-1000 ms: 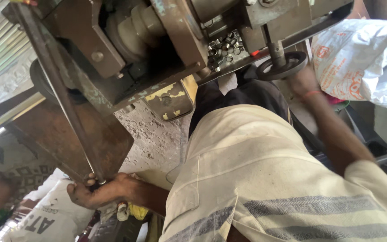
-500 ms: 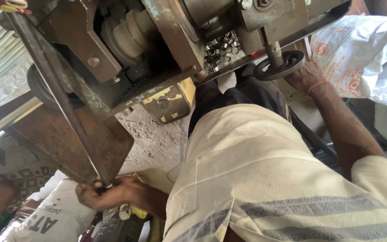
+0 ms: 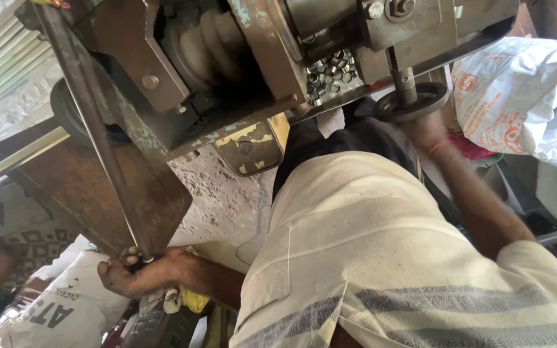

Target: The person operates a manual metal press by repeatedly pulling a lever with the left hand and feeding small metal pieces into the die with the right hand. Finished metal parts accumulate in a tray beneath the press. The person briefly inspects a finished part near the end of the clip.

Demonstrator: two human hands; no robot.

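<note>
Our hands on the machine's lever and wheel

At 8 o'clock our left hand [image 3: 138, 274] is closed around the lower end of the lever [image 3: 91, 129]; at 1 o'clock our right hand [image 3: 423, 125] touches the handwheel [image 3: 414, 102], but we cannot tell its grip.

— What is the long steel lever [image 3: 91, 138] doing?
— It is running slantwise down from the machine's top corner, thin, grey and worn, its lower end lying inside the left hand [image 3: 138, 274], which is closing around it.
— And the black handwheel [image 3: 412, 102]?
— It is sitting flat on a short upright shaft under the machine's edge, round and dark, with the right hand [image 3: 428, 129] pressing against its underside.
</note>
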